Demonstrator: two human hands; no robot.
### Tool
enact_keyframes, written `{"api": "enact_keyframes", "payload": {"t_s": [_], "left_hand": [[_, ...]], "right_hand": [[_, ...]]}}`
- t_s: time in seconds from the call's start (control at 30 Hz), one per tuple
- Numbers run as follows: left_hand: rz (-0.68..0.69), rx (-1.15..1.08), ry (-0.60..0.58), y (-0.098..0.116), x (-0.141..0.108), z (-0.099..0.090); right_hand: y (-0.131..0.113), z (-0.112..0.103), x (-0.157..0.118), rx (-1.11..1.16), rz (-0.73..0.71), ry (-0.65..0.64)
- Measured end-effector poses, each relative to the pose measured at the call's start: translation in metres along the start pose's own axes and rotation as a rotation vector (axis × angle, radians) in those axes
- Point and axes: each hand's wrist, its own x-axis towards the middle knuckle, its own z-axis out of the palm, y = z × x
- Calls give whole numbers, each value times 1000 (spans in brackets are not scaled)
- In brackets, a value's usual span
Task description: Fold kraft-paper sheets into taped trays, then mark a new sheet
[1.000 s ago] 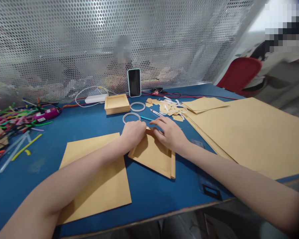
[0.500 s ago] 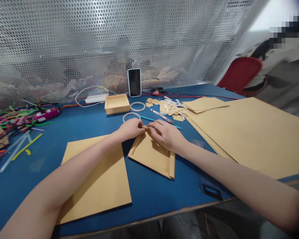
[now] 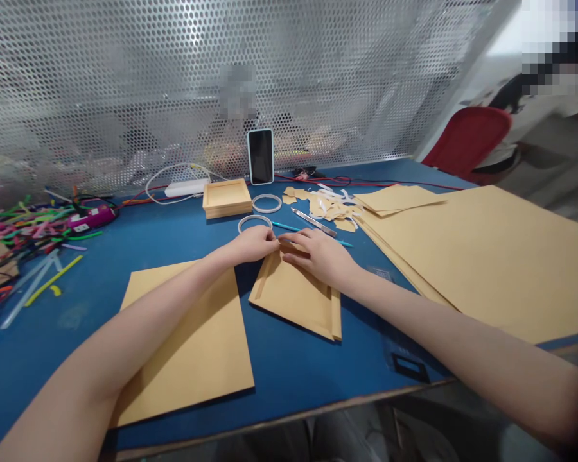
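A partly folded kraft cardboard tray [image 3: 293,298] lies slightly turned on the blue table, with raised strips along its sides. At its far left corner my left hand [image 3: 254,245] is closed, thumb and fingertips pinching the edge. My right hand [image 3: 322,258] reaches over the far edge from the right, its fingers and thumb around the folded wall close to the left fingertips. The pinched corner itself is mostly hidden by the fingers. Under my left forearm rests a flat kraft sheet [image 3: 207,340].
Behind are stacked finished trays [image 3: 227,206], two tape rolls [image 3: 266,204], a phone [image 3: 261,157], a utility knife [image 3: 314,222], a teal pencil [image 3: 285,226] and paper scraps [image 3: 334,208]. Large kraft sheets [image 3: 491,263] cover the right; colourful strips [image 3: 14,231] lie left. A person sits at the far right.
My right fingers have shifted slightly left and stretched out over the tray's far corner, covering the small flap that showed between the hands. My left hand stays at the corner.
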Motion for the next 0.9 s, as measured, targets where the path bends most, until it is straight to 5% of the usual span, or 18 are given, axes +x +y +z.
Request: {"api": "enact_keyframes", "payload": {"t_s": [0.9], "left_hand": [[23, -349, -64, -13, 1, -8]], "right_hand": [[2, 1, 2, 24, 15, -6]]}}
